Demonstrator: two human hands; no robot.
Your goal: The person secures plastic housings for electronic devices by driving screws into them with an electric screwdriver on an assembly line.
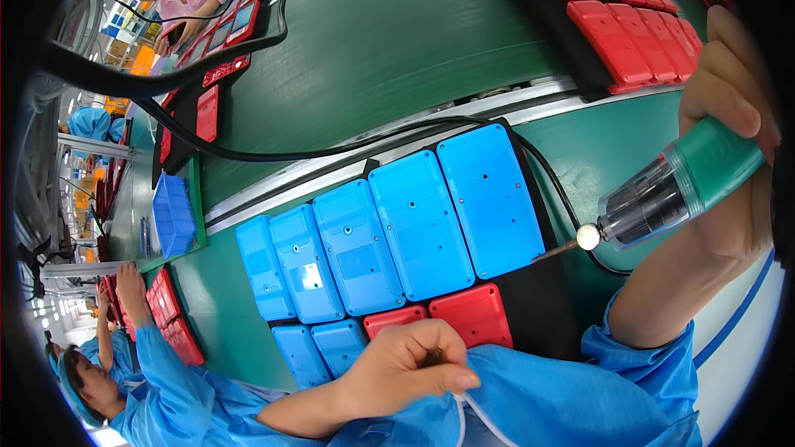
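My right hand [719, 87] grips a green electric screwdriver [720, 161] with a clear dark nose. Its thin bit [556, 252] reaches the lower right corner of the rightmost blue plastic case [490, 207], near a screw hole there. A round pale disc [588, 237] sits on the shaft. My left hand [410, 368] is closed, thumb against curled fingers, in front of the lower row; what it may hold is hidden. Several blue cases lie in a slanting row on a black mat [542, 319]. Nearer me are two more blue cases and two red cases [472, 316], partly covered by my hand.
A black cable [331, 151] crosses the green bench. Behind a metal rail [364, 141], red cases [621, 41] lie on a dark mat at far right. A blue bin [172, 215] stands left. Co-workers sit at left and far left, with red cases near them.
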